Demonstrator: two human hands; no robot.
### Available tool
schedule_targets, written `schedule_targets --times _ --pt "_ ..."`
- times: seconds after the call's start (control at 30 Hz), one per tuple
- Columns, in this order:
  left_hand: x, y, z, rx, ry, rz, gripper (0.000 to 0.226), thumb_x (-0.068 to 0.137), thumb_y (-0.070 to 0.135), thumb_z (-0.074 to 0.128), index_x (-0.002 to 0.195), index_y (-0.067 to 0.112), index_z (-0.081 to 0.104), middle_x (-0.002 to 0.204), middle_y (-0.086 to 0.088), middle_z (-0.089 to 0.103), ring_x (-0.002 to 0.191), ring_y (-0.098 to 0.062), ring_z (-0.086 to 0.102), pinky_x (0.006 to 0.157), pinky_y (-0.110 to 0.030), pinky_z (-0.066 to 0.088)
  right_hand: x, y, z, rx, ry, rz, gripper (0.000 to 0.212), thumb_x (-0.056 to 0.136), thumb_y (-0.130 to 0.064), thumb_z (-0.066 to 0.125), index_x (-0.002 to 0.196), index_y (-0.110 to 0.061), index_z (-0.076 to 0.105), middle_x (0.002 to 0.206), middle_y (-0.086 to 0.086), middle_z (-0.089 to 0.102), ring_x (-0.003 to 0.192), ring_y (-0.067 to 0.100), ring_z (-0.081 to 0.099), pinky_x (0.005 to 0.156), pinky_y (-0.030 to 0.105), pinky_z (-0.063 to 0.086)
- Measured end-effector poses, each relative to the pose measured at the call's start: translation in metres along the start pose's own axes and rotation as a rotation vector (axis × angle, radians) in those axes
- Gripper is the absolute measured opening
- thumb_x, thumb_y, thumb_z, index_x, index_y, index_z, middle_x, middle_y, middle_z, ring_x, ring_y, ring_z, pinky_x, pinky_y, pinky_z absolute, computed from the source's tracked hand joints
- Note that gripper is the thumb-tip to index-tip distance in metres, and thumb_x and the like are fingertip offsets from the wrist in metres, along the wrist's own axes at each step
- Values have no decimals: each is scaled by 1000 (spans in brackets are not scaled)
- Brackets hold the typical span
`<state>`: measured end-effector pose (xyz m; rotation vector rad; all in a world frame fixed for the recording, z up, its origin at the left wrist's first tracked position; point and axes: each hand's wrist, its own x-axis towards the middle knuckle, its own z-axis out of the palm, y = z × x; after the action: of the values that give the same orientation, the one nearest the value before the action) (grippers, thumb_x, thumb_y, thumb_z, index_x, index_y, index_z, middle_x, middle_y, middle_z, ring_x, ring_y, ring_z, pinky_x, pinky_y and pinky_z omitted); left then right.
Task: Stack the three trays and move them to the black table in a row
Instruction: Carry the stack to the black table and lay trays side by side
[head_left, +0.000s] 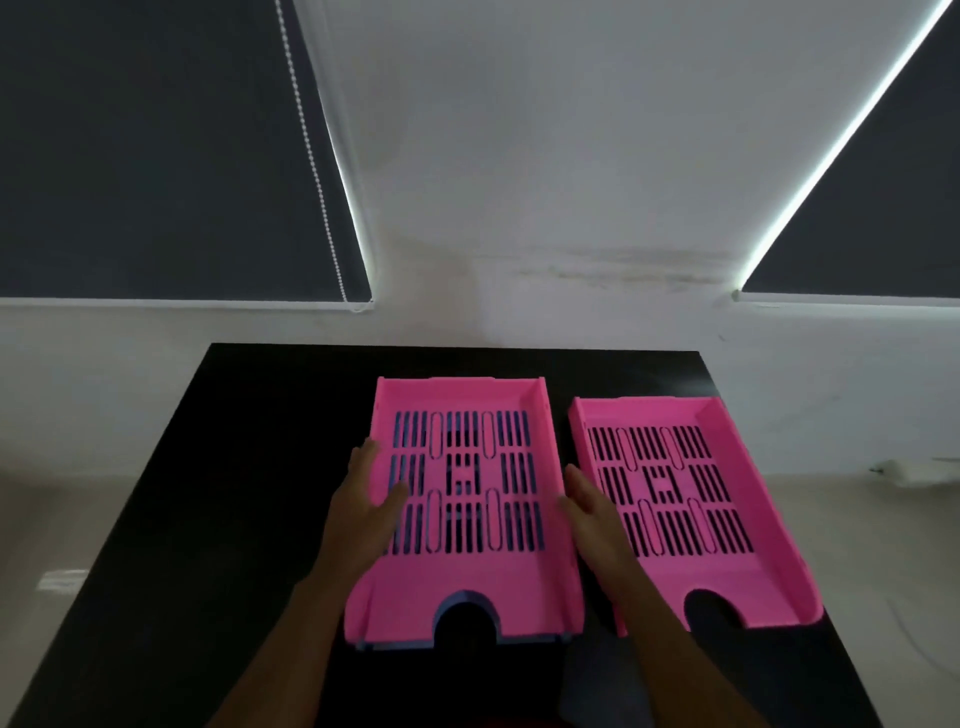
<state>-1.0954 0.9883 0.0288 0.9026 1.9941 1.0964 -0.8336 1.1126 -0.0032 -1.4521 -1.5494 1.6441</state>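
White wall (545, 156) behind, dark roller blinds at 10 o'clock (156, 156) and 2 o'clock (893, 197), a bead chain (311, 156) hanging along the first blind's edge, thin bright lines of light at both blinds' inner edges. Below, a black table (208, 493) filling the lower half of the view, pale floor (52, 519) to either side.

Left hand (363, 499), at centre, just toward 9 o'clock: fingers extended and together, palm flat against the outer left wall of the near pink tray (514, 587), thumb hooked over the rim onto the slotted floor. Right hand (592, 506), at centre, just toward 3 o'clock: fingers likewise straight and together, pressed along that tray's right wall, in the narrow gap between the two pink trays. Both forearms reaching up from 6 o'clock.

Near pink tray clasped between the palms, sitting on top of a bluish-grey tray (395, 646), visible only as a strip under the front edge, around the arched front cut-out and through the slots. Whether the pink one is lifted or resting on it: cannot tell.

Second pink tray (743, 519) at 3 o'clock, flat on the table, angled slightly, just beside the stacked pair, black showing through its slots. Dark rounded thing (597, 686) at 6 o'clock near the table edge, too dim to name.
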Motion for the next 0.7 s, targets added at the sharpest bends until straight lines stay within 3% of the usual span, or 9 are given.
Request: schedule_targets --times 0.07,0.13,0.2,0.3,0.4,0.53,0.63,0.7 --pt "-3 -6 -5 -100 -61 -41 65 96 27 60 138 66 29 133 17 58 109 1 65 91 -42 57 -8 7 13 15 0 44 49 100 -23 58 148 -27 49 129 -1 69 94 -2 73 71 20 60" --pt "-3 -14 -9 -190 -73 -125 60 95 30 61 145 50 34 123 6 67 98 -9 72 85 -46 60 -14 9 21 13 36 71 45 100 -24 58 144 -24 54 108 -4 75 83 4 76 60 19 59" --pt "-3 -19 -10 -268 -76 -182 60 95 29 60 149 34 35 124 -5 68 97 -19 74 84 -46 60 -17 5 25 23 57 71 44 101 -23 55 145 -22 53 110 1 75 90 11 75 66 25 61" --pt "-4 -20 -11 -367 -87 -167 44 96 22 59 138 32 52 112 -4 73 93 -20 75 83 -49 61 -17 -4 27 22 59 41 44 102 -24 53 146 -22 52 121 9 71 104 24 71 83 43 59" --pt "1 -16 -17 -442 -86 -141 38 96 18 58 133 28 57 112 -10 73 96 -30 74 87 -59 58 -17 -15 30 26 62 17 40 101 -25 53 141 -26 55 121 6 72 104 24 72 85 44 59" --pt "11 -12 -47 -486 -53 -78 40 98 16 56 136 26 57 119 -10 72 103 -30 71 89 -53 57 -12 -39 52 74 45 -33 29 100 -21 56 125 -33 64 118 4 75 97 19 76 79 39 62" --pt "17 -19 -83 -510 -19 -47 35 97 12 55 126 28 64 110 -9 75 93 -29 73 80 -47 59 -8 -52 84 97 16 -79 36 99 -18 60 135 -20 62 125 9 72 110 28 71 91 48 58" --pt "18 -29 -111 -522 -4 -49 33 96 12 55 118 32 68 106 -9 76 89 -29 73 76 -48 59 -9 -57 113 61 -10 -129 41 99 -15 60 140 -17 56 126 6 70 114 26 69 93 44 58"
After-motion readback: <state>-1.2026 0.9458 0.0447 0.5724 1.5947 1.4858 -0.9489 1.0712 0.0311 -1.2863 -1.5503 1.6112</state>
